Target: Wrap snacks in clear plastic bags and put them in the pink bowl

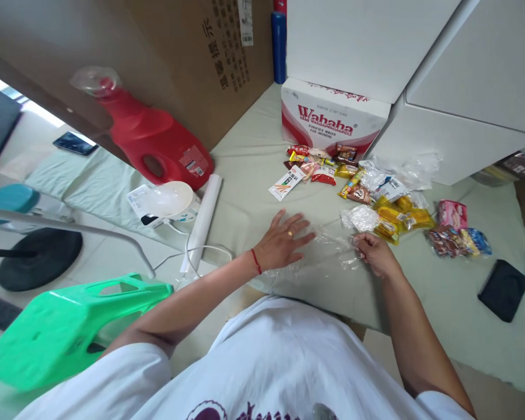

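A clear plastic bag [328,251] lies flattened on the pale green cloth in front of my body. My left hand [285,236], with spread fingers, rests over its left side. At the other end, my right hand [374,254] pinches the bag's edge between thumb and fingers. Just beyond my right hand are a crumpled clear bag [361,218] and yellow-wrapped snacks [394,217]. Further back lies a pile of small packaged snacks [324,166], with a white snack packet [287,182] at its near left.
A Wahaha carton [332,119] stands behind the snacks, against white cabinets. To the left are a red jug [157,140], a white paper roll [203,219], a cup [179,198] and a green stool [70,321]. Pink [452,214] and brown packs [450,239] and a black pouch [503,290] lie right.
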`<state>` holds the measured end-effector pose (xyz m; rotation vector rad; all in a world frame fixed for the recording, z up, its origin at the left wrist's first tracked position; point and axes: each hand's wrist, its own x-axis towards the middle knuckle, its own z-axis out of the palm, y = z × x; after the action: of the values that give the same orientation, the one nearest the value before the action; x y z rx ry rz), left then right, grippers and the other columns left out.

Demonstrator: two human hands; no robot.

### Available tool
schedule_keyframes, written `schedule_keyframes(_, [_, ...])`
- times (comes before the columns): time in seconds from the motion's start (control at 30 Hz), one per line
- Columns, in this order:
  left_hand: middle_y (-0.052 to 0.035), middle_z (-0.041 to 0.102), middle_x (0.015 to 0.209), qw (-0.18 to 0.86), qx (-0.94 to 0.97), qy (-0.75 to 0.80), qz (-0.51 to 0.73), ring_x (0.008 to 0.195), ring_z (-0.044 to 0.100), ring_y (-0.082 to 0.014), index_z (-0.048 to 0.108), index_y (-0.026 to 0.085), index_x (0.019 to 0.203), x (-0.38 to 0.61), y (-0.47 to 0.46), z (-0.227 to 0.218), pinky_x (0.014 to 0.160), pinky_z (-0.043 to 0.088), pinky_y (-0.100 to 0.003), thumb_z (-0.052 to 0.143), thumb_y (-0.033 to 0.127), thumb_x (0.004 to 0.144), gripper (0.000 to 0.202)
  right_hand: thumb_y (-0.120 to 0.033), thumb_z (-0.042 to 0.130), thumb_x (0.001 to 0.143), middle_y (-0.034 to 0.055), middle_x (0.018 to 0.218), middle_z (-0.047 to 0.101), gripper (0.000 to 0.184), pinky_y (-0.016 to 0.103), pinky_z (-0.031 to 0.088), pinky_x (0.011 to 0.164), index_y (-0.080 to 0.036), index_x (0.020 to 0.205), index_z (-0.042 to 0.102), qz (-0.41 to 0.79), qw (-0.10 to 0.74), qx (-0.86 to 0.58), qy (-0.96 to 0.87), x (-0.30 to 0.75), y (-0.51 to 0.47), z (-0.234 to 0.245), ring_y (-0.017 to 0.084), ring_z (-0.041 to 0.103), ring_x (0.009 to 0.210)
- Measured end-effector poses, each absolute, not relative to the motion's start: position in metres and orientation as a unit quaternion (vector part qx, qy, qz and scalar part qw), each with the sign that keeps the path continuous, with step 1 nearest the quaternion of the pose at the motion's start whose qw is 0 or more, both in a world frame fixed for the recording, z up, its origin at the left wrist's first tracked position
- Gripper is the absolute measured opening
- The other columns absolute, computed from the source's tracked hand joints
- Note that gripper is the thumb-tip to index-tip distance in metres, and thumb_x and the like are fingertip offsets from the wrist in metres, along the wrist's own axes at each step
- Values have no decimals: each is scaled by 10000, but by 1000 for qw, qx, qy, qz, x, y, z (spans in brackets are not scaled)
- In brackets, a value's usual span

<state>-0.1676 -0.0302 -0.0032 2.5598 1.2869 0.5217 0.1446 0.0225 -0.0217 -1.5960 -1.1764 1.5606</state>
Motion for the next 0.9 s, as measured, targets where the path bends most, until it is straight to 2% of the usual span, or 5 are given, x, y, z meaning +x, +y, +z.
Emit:
schedule_keyframes(0.1, [-202,525,1503,115,827,510,205,1461,377,-416,626,220,1389,-171,-28,-22,1202,165,-661,695,496,865,597,-525,851,596,-63,546,495,440,191,210,383,-181,773,640,592,301,-606,-437,148,20,-23,62,357,428])
schedule_keyframes(0.27, [-88,714,856,296,672,591,334,890,639,-233,739,186,904,-175,-13,-30,869,483,-383,512,383,950,304,-537,846,602,-64,555,496,448,189,196,384,-181,772,636,596,291,-606,-439,154,19,-22,56,347,426])
schedule_keyframes(0.4, [20,530,573,411,446,695,386,564,472,-140,637,187,740,-182,13,-29,586,372,-258,556,445,881,305,-559,839,614,-74,532,475,463,189,173,401,-182,788,635,615,251,-600,-447,161,17,-21,54,323,420])
schedule_keyframes(0.77, [-89,593,1037,2,499,733,462,1036,560,-248,573,201,955,-200,-6,5,965,448,-420,554,118,793,183,-601,828,676,63,1031,715,677,284,423,585,-224,1220,691,359,261,-628,-639,173,18,0,122,485,605])
schedule_keyframes(0.9, [-64,689,981,39,744,556,367,1009,623,-221,658,216,927,-164,-25,18,933,481,-392,477,140,897,199,-668,715,726,47,852,694,646,300,417,595,-164,1129,712,375,232,-617,-651,152,42,-6,139,473,592])
